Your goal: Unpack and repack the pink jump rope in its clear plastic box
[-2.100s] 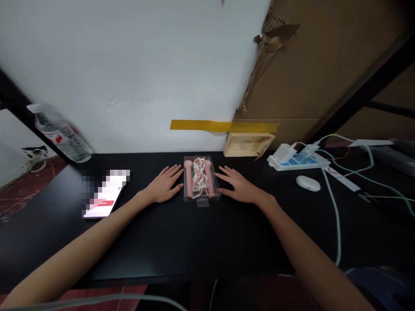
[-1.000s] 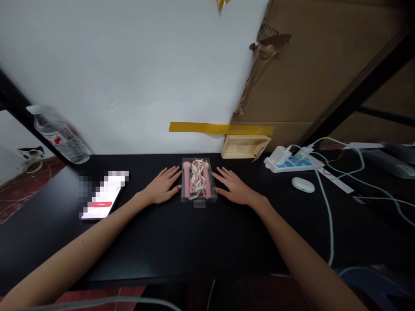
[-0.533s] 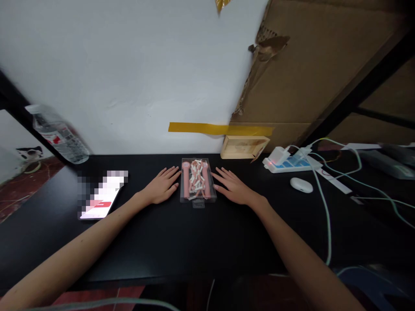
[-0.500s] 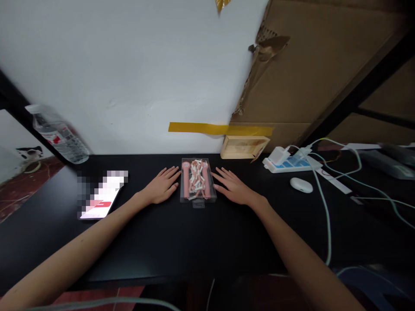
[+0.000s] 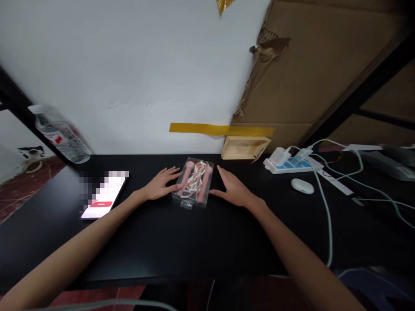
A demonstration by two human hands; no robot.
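Left hand [image 5: 163, 184] and right hand [image 5: 234, 188] lie open, fingers extended, gripping nothing, on the black table [image 5: 194, 244]; between them a clear plastic box [image 5: 201, 204] sits slantwise, left thumb at its edge, pink-handled beaded jump rope [image 5: 195, 181] inside.

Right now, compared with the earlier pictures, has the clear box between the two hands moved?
Yes. Judged against the yellow tape, the clear box has turned: its far end lies further right, its near end further left.
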